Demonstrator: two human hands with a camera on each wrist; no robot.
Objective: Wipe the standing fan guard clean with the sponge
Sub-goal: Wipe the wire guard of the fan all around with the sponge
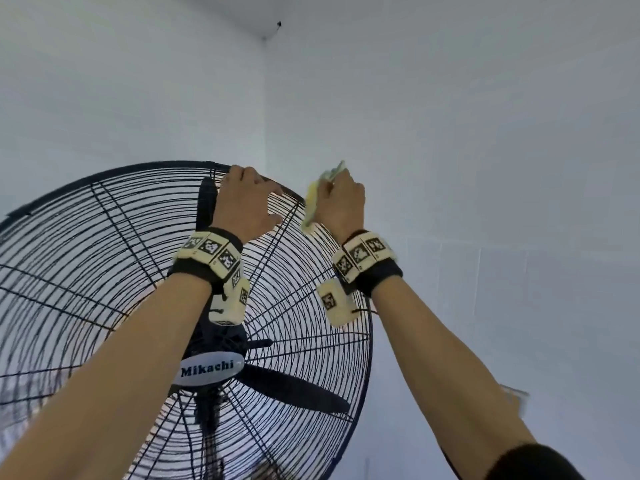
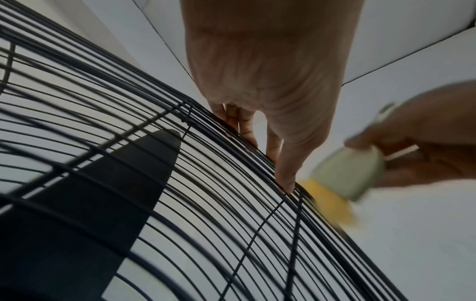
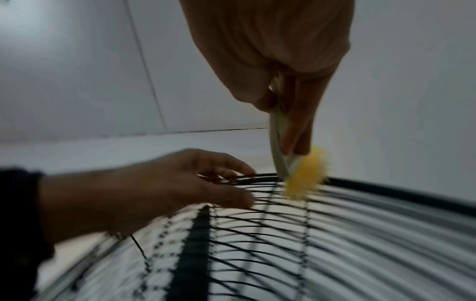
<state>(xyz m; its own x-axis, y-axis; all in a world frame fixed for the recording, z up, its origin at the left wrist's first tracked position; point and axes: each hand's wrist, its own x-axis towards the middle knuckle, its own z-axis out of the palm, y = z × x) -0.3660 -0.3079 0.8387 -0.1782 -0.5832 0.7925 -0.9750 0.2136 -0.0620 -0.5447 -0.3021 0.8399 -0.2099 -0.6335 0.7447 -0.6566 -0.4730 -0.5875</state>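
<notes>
- Yellow sponge (image 1: 313, 201), pinched in our right hand (image 1: 341, 202), presses on the fan guard (image 1: 104, 258) rim at upper centre-right of the head view.
- Our left hand (image 1: 244, 199), curled over the rim, sits just left of it.
- We judge the unwiped rim curves away down-right.
- The wrist views alone show the sponge touching wire; fingers (image 2: 284, 173) hook the rim.

Bare forearms, black wristbands (image 1: 207, 271) under cream blocks with black-and-white square markers (image 1: 360, 254), dark sleeve edge (image 1: 533, 462)
</notes>
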